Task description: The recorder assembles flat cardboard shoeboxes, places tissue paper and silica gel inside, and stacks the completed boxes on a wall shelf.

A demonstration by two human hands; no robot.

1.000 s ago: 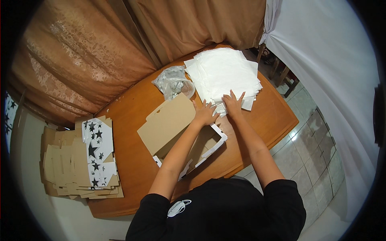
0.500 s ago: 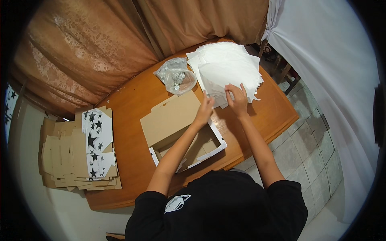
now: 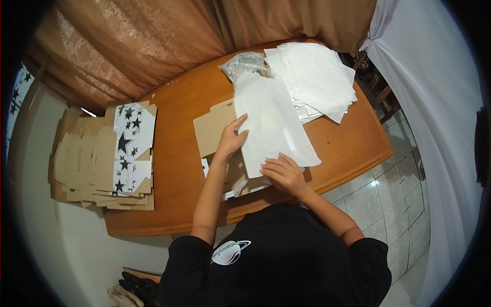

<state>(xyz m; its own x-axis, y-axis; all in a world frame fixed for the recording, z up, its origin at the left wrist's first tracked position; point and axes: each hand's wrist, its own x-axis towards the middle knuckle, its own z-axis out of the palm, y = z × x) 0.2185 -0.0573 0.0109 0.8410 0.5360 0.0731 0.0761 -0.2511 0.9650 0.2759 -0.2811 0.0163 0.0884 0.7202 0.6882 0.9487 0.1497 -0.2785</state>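
A large, thin white sheet of paper stretches over an opened cardboard box, hiding much of it. At the sheet's left edge is my left hand, its thumb and forefinger curved around that edge with the paper in its grip. My right hand rests on the near end of the sheet with its fingers stretched out. Brown inside faces and a white outer rim of the box show below the paper. Behind the sheet's far end, a clear plastic bag is partly covered.
Farther right lies a stack of white paper sheets. Flat cardboard blanks, the top one white with black stars, are piled on the left of the wooden table. A brown curtain hangs behind, a white cloth at right.
One white sheet has come from the stack leftward and toward me, over the box. My left hand moved left onto its edge; my right hand came nearer and lies on it.
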